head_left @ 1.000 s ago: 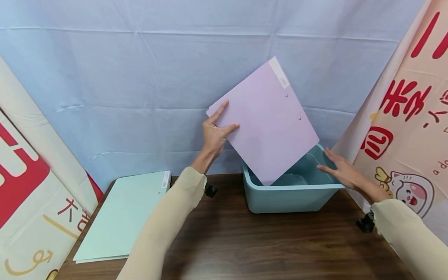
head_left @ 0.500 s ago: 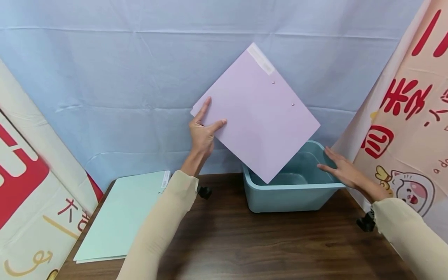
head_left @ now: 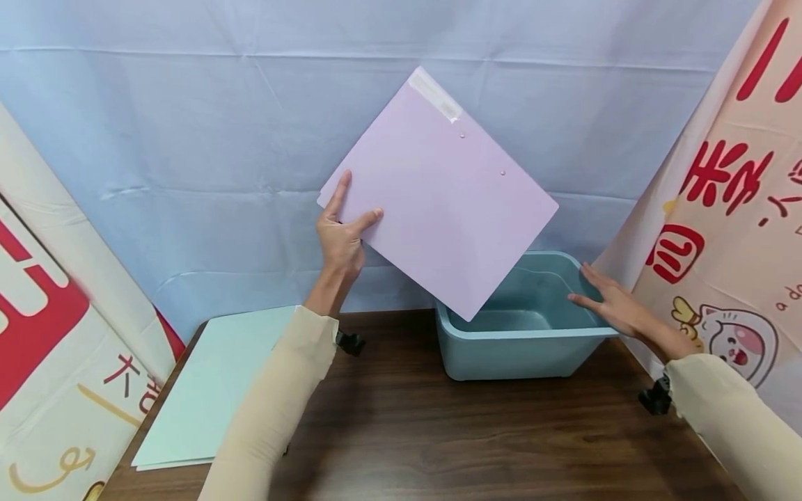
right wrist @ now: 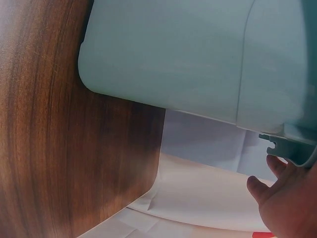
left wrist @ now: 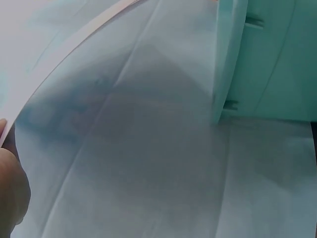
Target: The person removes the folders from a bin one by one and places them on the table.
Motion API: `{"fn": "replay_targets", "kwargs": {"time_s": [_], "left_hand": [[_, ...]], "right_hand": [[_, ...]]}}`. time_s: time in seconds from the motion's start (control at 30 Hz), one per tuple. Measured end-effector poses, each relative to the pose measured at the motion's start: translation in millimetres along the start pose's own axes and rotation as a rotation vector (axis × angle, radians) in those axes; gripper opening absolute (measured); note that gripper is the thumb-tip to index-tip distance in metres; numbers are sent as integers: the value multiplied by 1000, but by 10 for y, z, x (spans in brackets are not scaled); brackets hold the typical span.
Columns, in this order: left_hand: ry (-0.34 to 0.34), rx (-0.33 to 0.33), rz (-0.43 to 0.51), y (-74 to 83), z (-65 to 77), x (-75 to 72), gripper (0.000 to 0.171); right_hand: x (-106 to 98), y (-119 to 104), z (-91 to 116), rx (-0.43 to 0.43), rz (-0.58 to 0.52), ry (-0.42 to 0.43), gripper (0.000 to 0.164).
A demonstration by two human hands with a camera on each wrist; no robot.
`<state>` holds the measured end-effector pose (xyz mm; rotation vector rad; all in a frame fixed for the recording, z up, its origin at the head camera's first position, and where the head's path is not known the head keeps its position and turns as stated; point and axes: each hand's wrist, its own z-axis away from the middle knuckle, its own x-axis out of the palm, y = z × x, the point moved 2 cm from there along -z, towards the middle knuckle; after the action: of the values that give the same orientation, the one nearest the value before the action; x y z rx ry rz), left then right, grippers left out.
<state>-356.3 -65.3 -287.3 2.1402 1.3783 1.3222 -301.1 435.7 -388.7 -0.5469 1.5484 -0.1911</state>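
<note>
My left hand (head_left: pixel 341 240) pinches a light purple file folder (head_left: pixel 438 195) near its left corner, with the thumb on the near face. The folder is tilted, with a white label strip at its upper edge and two small rivets. Its lowest corner hangs over the left part of a blue-green plastic bin (head_left: pixel 514 358). At the bin's right rim, my right hand (head_left: pixel 610 303) grips the edge, thumb towards the inside; the right wrist view shows fingertips (right wrist: pixel 257 188) under the rim. In the left wrist view, the folder's edge (left wrist: pixel 64 57) bows beside the hand.
Light green folders (head_left: pixel 207 390) lie stacked at the left of the dark wooden table (head_left: pixel 438 438), partly behind the left sleeve. A pale blue cloth (head_left: pixel 188 139) hangs behind the table. Printed cloths (head_left: pixel 720 209) hang at both sides.
My left hand has moved to the left with the purple folder, which has turned and risen partly out of the bin. My right hand has stayed at the rim.
</note>
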Motion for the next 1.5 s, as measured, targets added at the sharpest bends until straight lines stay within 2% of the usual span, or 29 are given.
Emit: {"fn": "replay_targets", "kwargs": {"time_s": [0.47,1.0,1.5], "left_hand": [[6,-28,0,192,-2,-214,90],[-16,-13,-32,451,41,-433,90],[-37,-101,-61,765,21,-737,91]], "right_hand": [[-5,-11,10,9,10,10,92],[4,-23,18,0,3,6,92],[10,-16,13,-12,-2,-3,91]]}}
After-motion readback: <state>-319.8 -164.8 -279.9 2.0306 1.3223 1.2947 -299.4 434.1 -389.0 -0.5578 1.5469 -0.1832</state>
